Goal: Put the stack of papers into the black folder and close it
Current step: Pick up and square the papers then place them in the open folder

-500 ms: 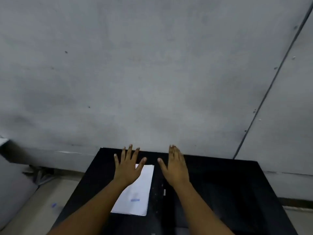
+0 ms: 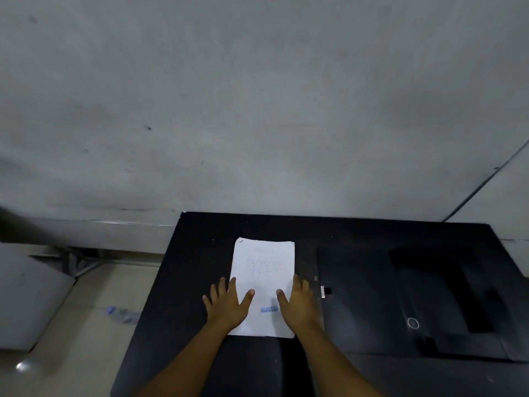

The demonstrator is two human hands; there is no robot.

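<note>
A white stack of papers (image 2: 262, 270) lies flat on the black table (image 2: 200, 253), left of centre. My left hand (image 2: 227, 303) rests palm down on the stack's lower left edge, fingers spread. On the lower right edge lies my right hand (image 2: 299, 303), also flat with fingers apart. Neither hand holds anything. The black folder (image 2: 400, 299) lies open on the table to the right of the papers, dark against the dark top, with a small metal ring near its lower middle.
A grey wall (image 2: 257, 110) rises right behind the table's far edge. Beige floor (image 2: 86, 325) shows to the left, with a grey panel and a metal stand there. A small black-and-white clip (image 2: 325, 290) sits at the folder's left edge.
The view has shifted, so the table and papers now sit higher and further right. Both hands have drawn back toward me onto the lower half of the stack, one at each side.
</note>
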